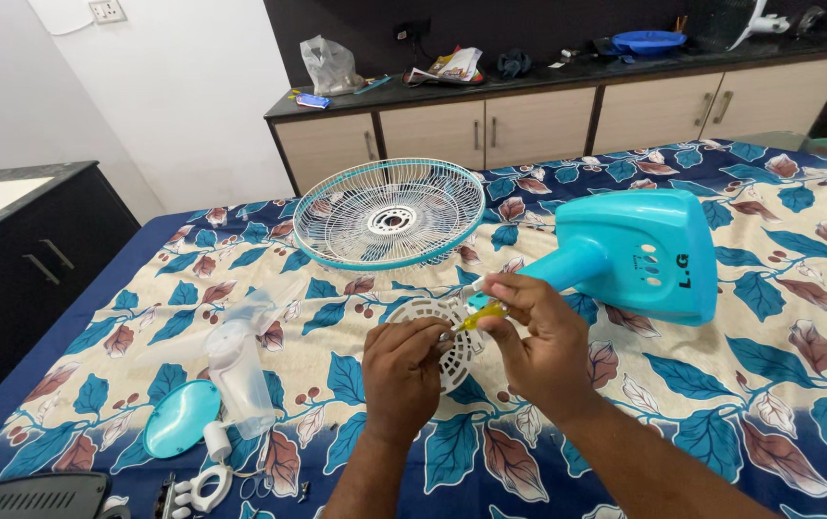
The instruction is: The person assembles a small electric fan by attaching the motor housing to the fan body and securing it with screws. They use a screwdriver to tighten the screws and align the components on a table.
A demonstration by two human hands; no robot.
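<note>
Bedding in a blue and cream leaf print covers the whole bed (798, 317), soft underfoot for any part laid on it, so small pieces will sink into folds and not slide. On it lies the turquoise fan body (639, 252), base plate tipped up and its neck pointing toward the hands; it looks like hollow moulded plastic, bulky but probably light, best taken by the neck. Behind it the round wire guard (389, 213) leans upright; thin wires would bend under a squeeze, so the turquoise rim is the place to hold it. To the left lie the clear fan blade (236, 360), likely brittle at its thin edges, and a turquoise round cap (180, 418) just beside it.

Between the hands sits the white slotted plastic disc (442, 336), stiff, light and thin-ribbed, resting on the bed near its front edge. The left hand (399, 370) has its grip closed on the disc's near rim, fingers curled over it. The right hand (538, 332) pinches a small yellow-handled screwdriver (481, 315) between thumb and fingers, the tip pointed at the disc; the smooth handle may slip.

Open bedding lies right of the hands. The left front corner is crowded with small white parts (204, 481) and a dark vented cover (34, 497).
</note>
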